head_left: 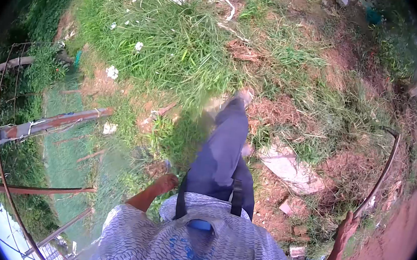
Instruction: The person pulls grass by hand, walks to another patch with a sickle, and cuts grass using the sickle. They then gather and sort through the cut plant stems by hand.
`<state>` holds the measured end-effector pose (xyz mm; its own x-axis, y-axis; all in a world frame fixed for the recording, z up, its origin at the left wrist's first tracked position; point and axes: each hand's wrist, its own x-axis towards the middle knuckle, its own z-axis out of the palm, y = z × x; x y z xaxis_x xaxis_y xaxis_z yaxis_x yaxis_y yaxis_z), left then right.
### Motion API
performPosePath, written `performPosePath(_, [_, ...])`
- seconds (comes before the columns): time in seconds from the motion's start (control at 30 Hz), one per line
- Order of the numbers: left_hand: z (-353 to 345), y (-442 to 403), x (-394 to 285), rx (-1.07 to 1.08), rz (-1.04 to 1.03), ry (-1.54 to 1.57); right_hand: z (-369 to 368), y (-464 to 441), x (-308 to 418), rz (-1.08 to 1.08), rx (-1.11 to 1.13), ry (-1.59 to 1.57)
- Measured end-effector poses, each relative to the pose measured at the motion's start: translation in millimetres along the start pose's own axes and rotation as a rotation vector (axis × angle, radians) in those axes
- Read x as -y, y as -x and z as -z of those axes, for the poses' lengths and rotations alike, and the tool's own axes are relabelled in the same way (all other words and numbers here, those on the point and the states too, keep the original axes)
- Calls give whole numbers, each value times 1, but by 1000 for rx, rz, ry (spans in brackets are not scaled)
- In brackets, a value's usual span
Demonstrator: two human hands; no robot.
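Observation:
My right hand (346,226), at the right edge of the view, is wrapped round the shaft of a long thin tool with a short bent end (381,183). The tool points forward past dry cut grass, its bent end turned inward; the exact kind of tool cannot be made out. Beside my left hip hangs my left hand (166,182), its fingers loosely curled, with nothing visible in it. Green plants lie just beyond that hand. One leg (225,142) in dark trousers reaches forward to the edge of the tall green grass (181,51).
A pale flat slab (293,170) and a broken brick piece (293,207) lie right of my leg. Leftward stand a rusty pole (41,126), a lower bar (34,188) and green netting (68,130). Reddish bare soil (384,245) stretches along the right.

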<state>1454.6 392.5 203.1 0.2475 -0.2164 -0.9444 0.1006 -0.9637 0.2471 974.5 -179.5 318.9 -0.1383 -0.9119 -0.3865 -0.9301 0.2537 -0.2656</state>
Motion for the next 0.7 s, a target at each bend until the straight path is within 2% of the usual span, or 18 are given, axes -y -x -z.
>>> performPosePath(0.03, [-12,-12,24,-16,-8,4,-16,18,10,56,7,-98])
performPosePath(0.07, [-34,-31,68,-37,-126,165,-33,28,3,47,70,-167])
performPosePath(0.1, [-43,-42,89,-55,-245,321,-42,54,33,190,58,-95])
performPosePath(0.13, [-33,-38,75,-64,-254,317,-55,63,32,232,106,-119])
performPosePath(0.17, [-21,-30,55,-18,-308,124,-60,76,46,187,235,-122])
performPosePath(0.2, [-12,-22,39,29,-355,-69,-74,84,47,334,227,-78])
performPosePath(0.23, [-2,-19,24,47,-316,-136,-81,94,55,363,294,-9])
performPosePath(0.33, [28,-17,-28,-78,43,32,-94,114,80,449,481,176])
performPosePath(0.37, [29,1,-54,-172,-55,459,-96,121,94,458,527,188])
performPosePath(0.4, [31,-2,-50,-185,-58,471,-105,120,96,554,536,267])
performPosePath(0.5, [33,-3,-39,-282,-26,567,-119,115,115,602,624,385])
performPosePath(0.6, [24,13,-23,-200,-98,649,-127,117,161,664,695,437])
performPosePath(0.67, [12,14,1,-78,-67,504,-127,124,204,650,731,333])
performPosePath(0.7, [-1,14,5,-161,-40,612,-133,122,219,651,726,347])
